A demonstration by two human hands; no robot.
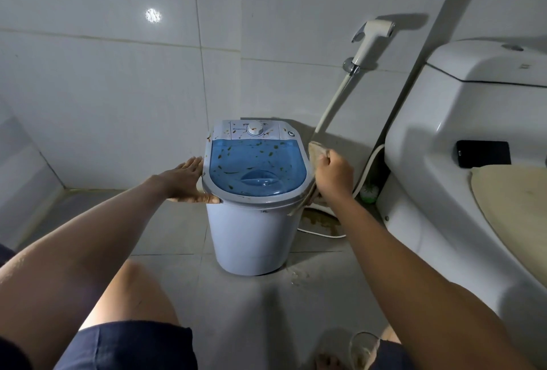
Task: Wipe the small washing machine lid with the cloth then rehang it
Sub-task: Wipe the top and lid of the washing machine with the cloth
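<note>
A small pale-blue washing machine [248,236] stands on the tiled floor against the wall. Its translucent blue lid [254,167] is shut and speckled with brown and green debris, as is the white control panel with a dial behind it. My left hand [186,181] lies flat against the machine's left rim, fingers spread. My right hand [336,175] is beside the right rim, closed around a beige cloth [315,153] that hangs down along the machine's side.
A white toilet [461,162] with a beige seat cover fills the right side, a dark phone [484,153] on its ledge. A bidet sprayer [373,39] hangs on the wall, its hose running down behind the machine. My bare knees are in the foreground.
</note>
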